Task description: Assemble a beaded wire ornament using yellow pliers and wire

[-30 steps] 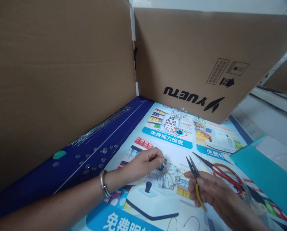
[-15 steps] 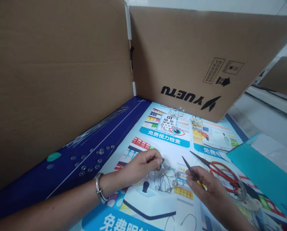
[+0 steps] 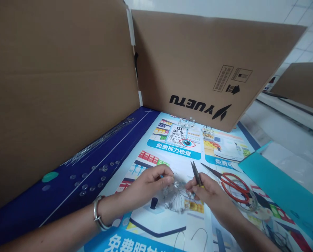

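We see the left hand (image 3: 148, 185) pinching a beaded wire frame (image 3: 176, 196) above the poster (image 3: 202, 231), and the right hand (image 3: 211, 196) closing on small pliers (image 3: 197, 175). Two wire pieces (image 3: 186, 123) (image 3: 207, 132) seem finished; clear beads (image 3: 93, 178) and straight wires (image 3: 101, 141) seem left.

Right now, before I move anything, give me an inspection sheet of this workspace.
surface: printed poster beside a dark blue strip
job's things: beaded wire frame, small pliers
clutter: red-handled scissors, clear beads, thin wires, two small wire clusters
hands: left hand pinches the frame; right hand grips the pliers, tips up
cables: nothing seen
surroundings: cardboard panels, teal folder, white tiles
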`<state>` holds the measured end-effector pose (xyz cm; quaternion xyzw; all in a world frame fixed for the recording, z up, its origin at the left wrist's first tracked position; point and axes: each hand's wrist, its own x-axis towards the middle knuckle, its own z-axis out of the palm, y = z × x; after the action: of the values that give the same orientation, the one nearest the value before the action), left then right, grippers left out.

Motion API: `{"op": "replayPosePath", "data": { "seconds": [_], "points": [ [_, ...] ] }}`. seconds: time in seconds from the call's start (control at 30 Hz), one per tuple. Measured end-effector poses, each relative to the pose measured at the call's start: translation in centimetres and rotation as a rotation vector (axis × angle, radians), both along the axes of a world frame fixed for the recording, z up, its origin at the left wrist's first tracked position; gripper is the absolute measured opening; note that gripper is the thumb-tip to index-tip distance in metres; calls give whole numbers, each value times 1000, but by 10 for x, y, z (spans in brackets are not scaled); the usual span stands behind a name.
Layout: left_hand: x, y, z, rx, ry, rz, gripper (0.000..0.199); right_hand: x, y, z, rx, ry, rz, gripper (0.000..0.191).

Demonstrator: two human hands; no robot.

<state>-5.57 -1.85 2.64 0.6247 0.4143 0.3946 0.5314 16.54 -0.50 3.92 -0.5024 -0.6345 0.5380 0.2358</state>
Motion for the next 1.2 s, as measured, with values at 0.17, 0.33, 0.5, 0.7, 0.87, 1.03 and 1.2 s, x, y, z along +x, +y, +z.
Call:
{"op": "replayPosePath", "data": {
  "seconds": [0.17,0.33,0.5,0.7,0.87,1.03,1.2],
  "points": [
    [5,-5,10,-46,-79,-19,18,-5,0,2,-301,363,4,13],
    [11,-8,11,-90,-104,-35,18,-3,-6,-3,-491,522,84,13],
    [11,-7,5,-113,-124,-28,18,0,-8,-7,-531,569,101,13],
    [10,-7,3,-117,-84,-17,18,1,-7,-13,-536,638,72,18],
    [9,-7,2,-114,-83,-9,18,1,-8,-14,-536,642,41,23],
    [8,-6,2,-120,-57,-14,19,3,-8,-14,-538,628,39,22],
    [7,-7,2,-111,-49,-8,19,3,-9,-17,-532,629,38,21]
  ]
}}
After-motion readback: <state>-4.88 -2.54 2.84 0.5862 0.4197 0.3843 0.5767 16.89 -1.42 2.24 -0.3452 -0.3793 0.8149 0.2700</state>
